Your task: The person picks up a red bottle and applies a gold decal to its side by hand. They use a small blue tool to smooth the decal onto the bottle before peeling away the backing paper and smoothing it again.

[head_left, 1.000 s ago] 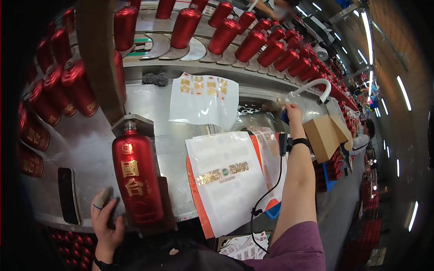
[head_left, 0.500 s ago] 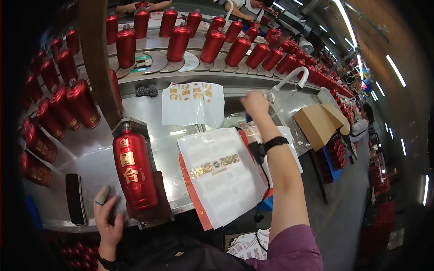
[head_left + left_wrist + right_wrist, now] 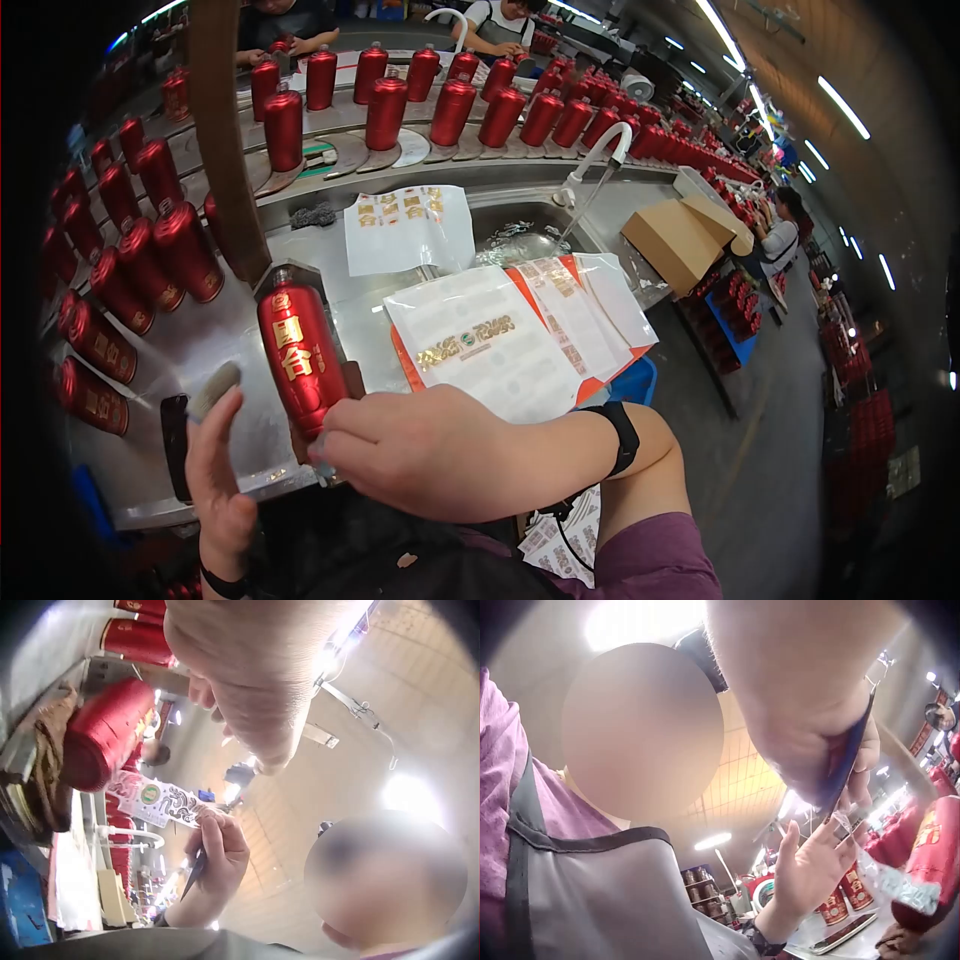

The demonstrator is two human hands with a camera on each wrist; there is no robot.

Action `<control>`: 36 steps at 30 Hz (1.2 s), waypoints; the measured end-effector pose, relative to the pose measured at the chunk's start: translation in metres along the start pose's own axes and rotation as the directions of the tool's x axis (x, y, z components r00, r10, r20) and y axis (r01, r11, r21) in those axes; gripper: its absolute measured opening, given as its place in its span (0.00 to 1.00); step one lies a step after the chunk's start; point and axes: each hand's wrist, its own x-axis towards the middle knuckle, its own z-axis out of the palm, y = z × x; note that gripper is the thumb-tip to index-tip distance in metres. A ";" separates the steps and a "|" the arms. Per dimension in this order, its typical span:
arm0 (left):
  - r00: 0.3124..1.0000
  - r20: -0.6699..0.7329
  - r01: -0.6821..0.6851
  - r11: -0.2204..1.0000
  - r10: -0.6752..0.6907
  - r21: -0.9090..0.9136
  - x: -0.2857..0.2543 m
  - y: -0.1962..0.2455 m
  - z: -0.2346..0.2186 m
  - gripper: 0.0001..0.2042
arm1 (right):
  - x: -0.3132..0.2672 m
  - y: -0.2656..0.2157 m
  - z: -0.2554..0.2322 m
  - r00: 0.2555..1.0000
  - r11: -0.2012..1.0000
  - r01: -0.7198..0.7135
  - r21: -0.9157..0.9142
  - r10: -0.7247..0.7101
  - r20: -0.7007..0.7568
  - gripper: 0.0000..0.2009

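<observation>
Red bottle [image 3: 297,352] between open left hand [image 3: 215,470] and label-pinching right hand [image 3: 420,455].

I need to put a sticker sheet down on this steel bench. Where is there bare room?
Bare steel shows between the lying red bottle and the red bottles along the left edge, near the black phone. The white label sheets and sink crowd the right side.

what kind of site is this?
Most likely a liquor bottling or labelling line in a factory. Rows of identical red bottles stand on a conveyor, label sheets lie on a steel bench, and the right hand brings a label to the red bottle.
</observation>
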 end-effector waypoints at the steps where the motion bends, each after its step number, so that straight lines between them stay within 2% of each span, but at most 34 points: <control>1: 0.998 0.063 0.016 0.988 -0.006 -0.156 0.003 0.006 0.004 0.51 | 0.003 -0.008 0.000 1.000 0.998 0.022 0.050 -0.022 0.001 0.08; 2: 0.987 0.143 0.104 0.969 -0.073 -0.226 0.007 0.013 0.008 0.59 | 0.006 -0.014 0.001 0.999 0.994 0.045 0.100 -0.045 0.001 0.08; 3: 0.966 0.250 0.149 0.929 -0.063 -0.339 0.010 0.017 0.013 0.60 | 0.009 -0.019 0.000 0.999 0.994 0.053 0.099 -0.054 0.004 0.08; 5: 0.928 0.371 0.225 0.826 -0.020 -0.517 0.006 0.018 0.018 0.55 | 0.013 -0.023 -0.006 0.998 0.979 0.040 0.201 -0.051 0.049 0.07; 6: 0.931 0.364 0.221 0.825 -0.021 -0.520 0.002 0.013 0.016 0.55 | 0.015 -0.023 -0.006 0.997 0.978 0.046 0.201 -0.058 0.053 0.07; 8: 0.895 0.446 0.213 0.863 0.016 -0.458 -0.008 0.003 0.009 0.38 | 0.017 -0.019 -0.004 0.999 0.957 -0.033 0.289 0.020 0.048 0.07; 9: 0.898 0.440 0.216 0.862 0.009 -0.458 -0.010 0.002 0.006 0.38 | 0.018 -0.016 -0.004 0.998 0.955 -0.030 0.296 0.015 0.054 0.07; 11: 0.864 0.470 0.303 0.932 -0.182 -0.197 -0.019 0.003 -0.002 0.19 | 0.018 -0.012 -0.003 0.978 0.908 -0.188 0.375 0.136 0.161 0.07; 12: 0.902 0.373 0.319 0.917 -0.216 -0.240 -0.024 0.002 0.002 0.10 | 0.017 -0.008 -0.003 0.983 0.883 -0.177 0.435 0.135 0.126 0.07; 13: 0.895 0.378 0.299 0.948 -0.238 -0.109 -0.022 0.008 -0.004 0.09 | 0.014 -0.005 -0.002 0.984 0.875 -0.167 0.455 0.115 0.139 0.07; 15: 0.812 0.402 0.523 0.832 -0.423 -0.183 -0.024 0.003 -0.009 0.07 | 0.006 0.003 0.004 0.932 0.761 -0.362 0.539 0.286 0.222 0.06; 16: 0.732 0.443 0.641 0.744 -0.518 -0.188 -0.023 0.004 -0.013 0.08 | 0.001 0.006 0.008 0.869 0.624 -0.489 0.610 0.414 0.272 0.06; 17: 0.782 0.386 0.589 0.782 -0.489 -0.202 -0.026 -0.003 -0.010 0.08 | -0.006 0.008 0.014 0.780 0.461 -0.598 0.655 0.524 0.343 0.06; 20: 0.800 0.335 0.588 0.761 -0.498 -0.273 -0.024 -0.017 -0.006 0.07 | -0.028 0.023 0.042 0.715 0.329 -0.577 0.747 0.645 0.269 0.05; 21: 0.808 0.309 0.578 0.777 -0.501 -0.250 -0.023 -0.022 -0.005 0.07 | -0.033 0.027 0.050 0.718 0.321 -0.583 0.746 0.634 0.287 0.05; 23: 0.810 0.282 0.577 0.785 -0.514 -0.225 -0.016 -0.031 -0.003 0.06 | -0.041 0.031 0.062 0.670 0.266 -0.571 0.777 0.698 0.253 0.04; 25: 0.903 0.127 0.424 0.899 -0.411 -0.110 -0.008 -0.039 0.000 0.06 | -0.042 0.032 0.073 0.653 0.219 -0.545 0.809 0.717 0.246 0.05; 26: 0.912 0.072 0.410 0.900 -0.404 -0.149 -0.005 -0.043 0.004 0.06 | -0.043 0.035 0.077 0.645 0.212 -0.520 0.828 0.732 0.218 0.05; 28: 0.918 0.055 0.397 0.907 -0.393 -0.139 0.002 -0.043 0.005 0.06 | -0.045 0.039 0.082 0.635 0.209 -0.485 0.849 0.752 0.177 0.06; 33: 0.923 0.028 0.381 0.905 -0.383 -0.190 0.015 -0.054 0.008 0.05 | -0.042 0.052 0.088 0.597 0.127 -0.467 0.875 0.775 0.207 0.08; 36: 0.904 0.038 0.427 0.888 -0.427 -0.172 0.020 -0.057 0.008 0.06 | -0.040 0.060 0.094 0.584 0.111 -0.464 0.879 0.784 0.209 0.09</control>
